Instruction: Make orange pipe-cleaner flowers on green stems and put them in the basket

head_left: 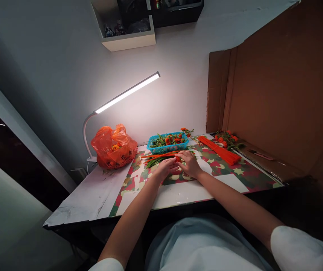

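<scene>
Meeting just below frame center, the fingers of the left hand (167, 168) and right hand (189, 164) hold a small, bright orange-red piece (177, 159), mostly covered. Directly above, a blue perforated basket (164, 149) contains orange flowers (167, 141) and green stems (158, 142). At center-left, a translucent orange bag (104, 146) contains yellow-orange blooms (116, 146).

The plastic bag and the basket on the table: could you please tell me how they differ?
The bag is orange and see-through; the basket is blue with small holes. The bag is crumpled and taller; the basket is lower and box-shaped. Both hold flowers.
</scene>
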{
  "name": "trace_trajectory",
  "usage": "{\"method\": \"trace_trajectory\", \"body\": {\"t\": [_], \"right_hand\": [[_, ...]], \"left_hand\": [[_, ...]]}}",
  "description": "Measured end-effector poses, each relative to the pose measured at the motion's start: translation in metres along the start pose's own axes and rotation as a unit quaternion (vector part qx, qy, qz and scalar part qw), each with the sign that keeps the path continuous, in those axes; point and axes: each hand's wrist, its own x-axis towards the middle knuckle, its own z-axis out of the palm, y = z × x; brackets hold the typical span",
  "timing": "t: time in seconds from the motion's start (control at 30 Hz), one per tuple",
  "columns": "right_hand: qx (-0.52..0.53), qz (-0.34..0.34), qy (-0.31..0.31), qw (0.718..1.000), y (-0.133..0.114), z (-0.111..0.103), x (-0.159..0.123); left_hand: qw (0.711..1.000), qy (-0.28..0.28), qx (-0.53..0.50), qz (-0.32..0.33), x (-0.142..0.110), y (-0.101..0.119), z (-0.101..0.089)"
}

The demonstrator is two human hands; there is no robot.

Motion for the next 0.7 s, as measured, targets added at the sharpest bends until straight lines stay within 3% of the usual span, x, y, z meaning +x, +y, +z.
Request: {"method": "trace_trajectory", "body": {"t": [0.4,0.7], "right_hand": [[-0.024,0.001,0.026,0.999,-0.0021,0.0017,0.0004],[-0.095,-0.045,-0.001,0.994,0.0010,0.0025,0.0012]], "left_hand": [[0.998,0.011,0.017,0.054,-0.0013,0.0001,0.0039],[0.998,0.050,-0.006,0.027,-0.0040,0.0034,0.0071]]}}
